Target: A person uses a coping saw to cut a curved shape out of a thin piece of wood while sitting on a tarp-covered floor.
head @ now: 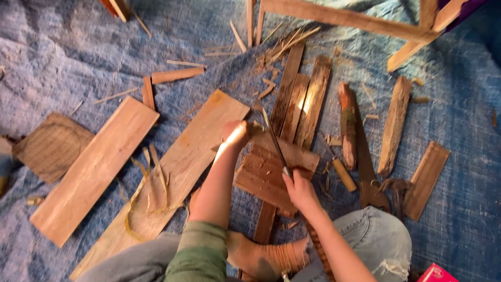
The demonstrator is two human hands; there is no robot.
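Planks lie scattered over a blue tarp [68, 47] on the floor; the longest plank [172, 172] runs diagonally under the left forearm, with a second plank [96, 167] beside it. A short board [269, 172] sits between the hands. A handsaw [365, 162] lies to the right. The left hand [235, 133] presses closed on the board's far edge. The right hand [298, 189] grips a thin blade [275, 143] slanting across the board.

Faded blue woven tarp [68, 47], orangey-brown worn wooden planks [94, 169], olive green sleeve [201, 250], pale blue ripped jeans [373, 237], tan sock [266, 256].
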